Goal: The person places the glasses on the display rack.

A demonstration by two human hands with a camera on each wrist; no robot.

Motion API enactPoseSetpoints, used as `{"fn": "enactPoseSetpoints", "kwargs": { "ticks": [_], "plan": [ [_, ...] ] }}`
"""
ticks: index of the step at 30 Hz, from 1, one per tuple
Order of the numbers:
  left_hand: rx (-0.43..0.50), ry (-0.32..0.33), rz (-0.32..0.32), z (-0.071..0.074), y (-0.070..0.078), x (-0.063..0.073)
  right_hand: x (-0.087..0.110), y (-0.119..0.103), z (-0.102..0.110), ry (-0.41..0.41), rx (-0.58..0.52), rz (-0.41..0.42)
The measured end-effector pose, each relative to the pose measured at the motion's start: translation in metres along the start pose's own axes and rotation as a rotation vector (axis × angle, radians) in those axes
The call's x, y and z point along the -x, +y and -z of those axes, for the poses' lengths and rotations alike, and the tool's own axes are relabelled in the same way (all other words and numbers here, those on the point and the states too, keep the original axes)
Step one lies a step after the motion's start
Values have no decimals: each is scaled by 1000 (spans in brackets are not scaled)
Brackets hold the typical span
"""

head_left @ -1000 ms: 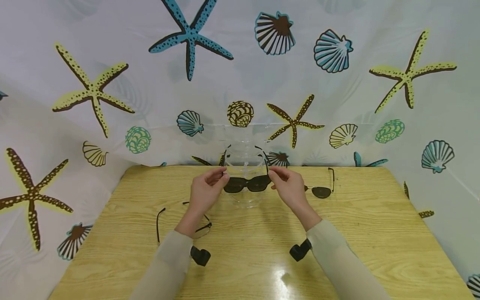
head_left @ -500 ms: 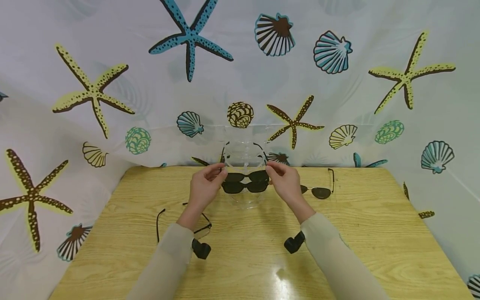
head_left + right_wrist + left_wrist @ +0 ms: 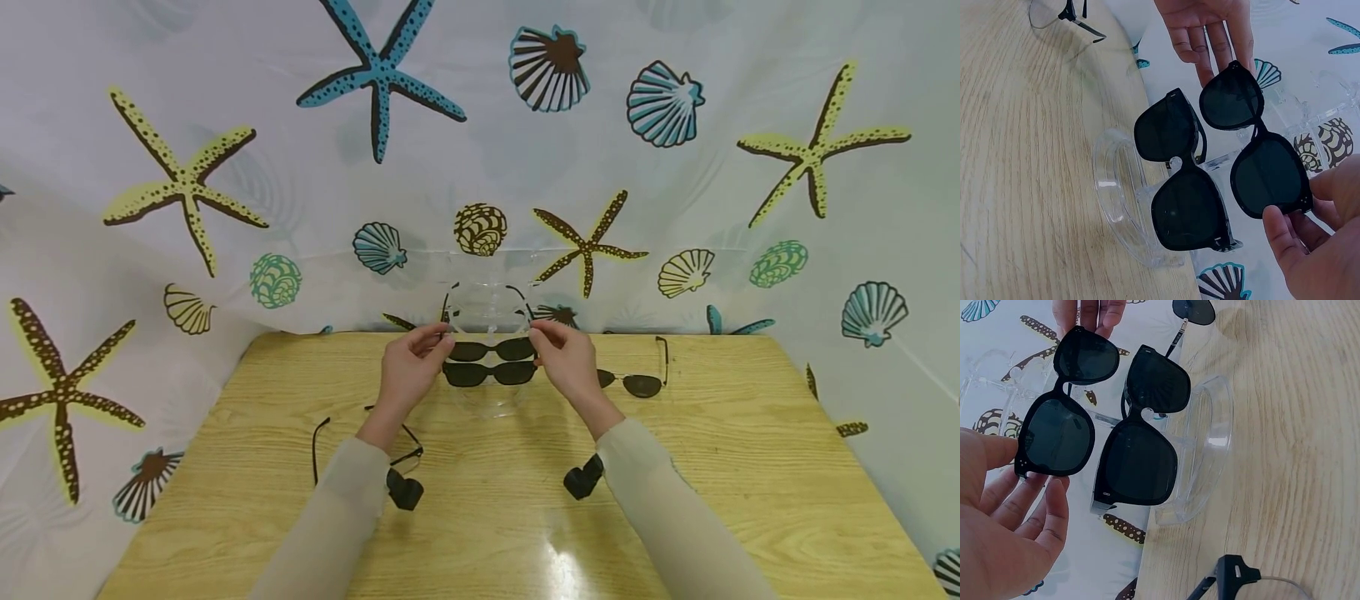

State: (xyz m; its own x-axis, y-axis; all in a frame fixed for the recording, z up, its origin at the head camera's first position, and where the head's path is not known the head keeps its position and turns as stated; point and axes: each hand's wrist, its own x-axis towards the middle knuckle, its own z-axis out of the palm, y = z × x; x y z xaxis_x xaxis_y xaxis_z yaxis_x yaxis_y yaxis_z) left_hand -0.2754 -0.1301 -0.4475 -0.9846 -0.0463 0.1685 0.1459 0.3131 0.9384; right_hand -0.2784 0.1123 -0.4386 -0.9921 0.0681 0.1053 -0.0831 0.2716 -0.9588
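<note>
Both hands hold one pair of black sunglasses [image 3: 514,349] by its two ends, lenses facing me. My left hand [image 3: 407,371] pinches the left end, thumb and fingers at the corner of the frame. At the opposite end, my right hand [image 3: 572,367] grips the other corner. Just below sits a second pair of black sunglasses [image 3: 1144,462], resting on a clear plastic display stand [image 3: 1219,437]. The held pair is level with the stand's upper part, right above the lower pair. Its temples point back toward the patterned cloth.
Dark aviator sunglasses [image 3: 642,385] lie on the wooden table [image 3: 495,517] to the right of the stand. Thin-framed eyeglasses [image 3: 408,457] lie at the left, partly hidden by my left arm. A sea-patterned cloth [image 3: 480,150] hangs behind the table.
The held sunglasses have risen; at first they covered the lower pair, and now both pairs show, one above the other. My hands have moved slightly up and closer together.
</note>
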Motion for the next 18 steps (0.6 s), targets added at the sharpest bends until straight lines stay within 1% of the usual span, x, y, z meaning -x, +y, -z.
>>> {"fn": "enactPoseSetpoints", "kwargs": {
  "ticks": [10, 18],
  "plan": [
    [-13, -4, 6, -2, -1, -3, -4, 4, 0, -4, -17, 2],
    [-31, 9, 15, -4, -4, -5, -6, 7, -1, -12, -14, -26]
  ]
}}
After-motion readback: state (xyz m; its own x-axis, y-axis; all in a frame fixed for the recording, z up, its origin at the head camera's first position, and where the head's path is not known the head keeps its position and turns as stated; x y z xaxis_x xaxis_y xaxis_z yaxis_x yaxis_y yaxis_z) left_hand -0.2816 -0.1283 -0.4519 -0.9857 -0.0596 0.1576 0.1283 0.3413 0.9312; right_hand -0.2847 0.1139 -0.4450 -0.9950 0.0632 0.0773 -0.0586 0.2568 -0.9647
